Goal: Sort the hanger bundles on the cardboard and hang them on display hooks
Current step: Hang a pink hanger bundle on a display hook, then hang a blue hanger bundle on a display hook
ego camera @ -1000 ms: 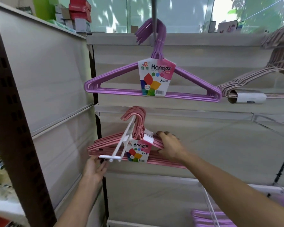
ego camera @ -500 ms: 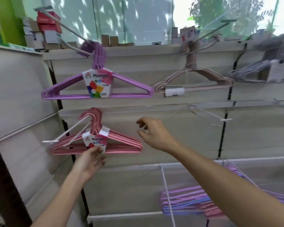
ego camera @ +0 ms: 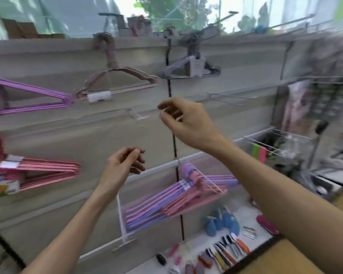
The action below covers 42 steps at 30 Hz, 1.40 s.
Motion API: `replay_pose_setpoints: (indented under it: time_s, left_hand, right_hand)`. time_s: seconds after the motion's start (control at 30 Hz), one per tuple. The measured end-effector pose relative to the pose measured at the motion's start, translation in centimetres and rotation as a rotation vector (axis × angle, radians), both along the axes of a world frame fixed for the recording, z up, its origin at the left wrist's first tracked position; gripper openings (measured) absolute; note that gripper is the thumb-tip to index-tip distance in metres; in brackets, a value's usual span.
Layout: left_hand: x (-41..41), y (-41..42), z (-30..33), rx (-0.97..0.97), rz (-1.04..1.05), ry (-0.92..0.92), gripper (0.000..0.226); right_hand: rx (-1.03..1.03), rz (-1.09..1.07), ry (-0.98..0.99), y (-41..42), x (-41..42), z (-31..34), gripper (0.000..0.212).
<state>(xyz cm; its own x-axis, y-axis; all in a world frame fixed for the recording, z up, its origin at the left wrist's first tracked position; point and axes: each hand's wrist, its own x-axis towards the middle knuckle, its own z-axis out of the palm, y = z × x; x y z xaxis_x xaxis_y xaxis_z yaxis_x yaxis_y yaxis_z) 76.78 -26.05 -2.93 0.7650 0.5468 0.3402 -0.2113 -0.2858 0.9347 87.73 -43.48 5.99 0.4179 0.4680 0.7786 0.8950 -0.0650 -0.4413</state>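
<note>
The view is motion-blurred. A pink hanger bundle (ego camera: 46, 172) with a colourful label hangs at the far left, below a purple bundle (ego camera: 34, 97). A beige bundle (ego camera: 119, 80) and a grey bundle (ego camera: 188, 69) hang on the top row. Mixed purple and pink hangers (ego camera: 178, 198) hang on a low hook at centre. My left hand (ego camera: 125, 165) floats in front of the panel, fingers loosely curled, holding nothing. My right hand (ego camera: 186, 120) is raised higher, fingers apart and empty, near a bare white display hook (ego camera: 136, 114).
Another bare hook (ego camera: 232, 96) juts out at right. A wire basket (ego camera: 275, 144) holds small goods at far right. The bottom shelf (ego camera: 246, 212) carries blue items, knives and small tools. A yellow-brown surface (ego camera: 275, 260) fills the lower right corner.
My view has swung right, sliding the pink and purple bundles to the left edge. My left hand has let go of the pink bundle and both empty hands moved right.
</note>
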Motion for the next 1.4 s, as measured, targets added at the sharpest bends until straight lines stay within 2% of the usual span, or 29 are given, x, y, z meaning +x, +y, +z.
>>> replay_pose_setpoints:
  time_s: [0.17, 0.63, 1.07, 1.4]
  left_hand:
    - [6.0, -9.4, -0.7, 0.164, -0.207, 0.025, 0.017]
    - [21.0, -30.4, -3.2, 0.308, -0.685, 0.018, 0.012]
    - [39.3, -45.8, -5.2, 0.446, -1.018, -0.006, 0.011]
    - [50.4, -54.6, -7.9, 0.473, -1.221, 0.111, 0.017]
  right_hand:
    - [0.016, -0.220, 0.048, -10.9, 4.0, -0.3, 0.016]
    - [0.014, -0.693, 0.122, -35.7, 11.1, -2.4, 0.016]
    - [-0.003, -1.063, 0.217, -50.8, 22.1, -5.3, 0.016]
    - [0.016, -1.246, 0.352, -59.0, 29.7, -8.7, 0.017]
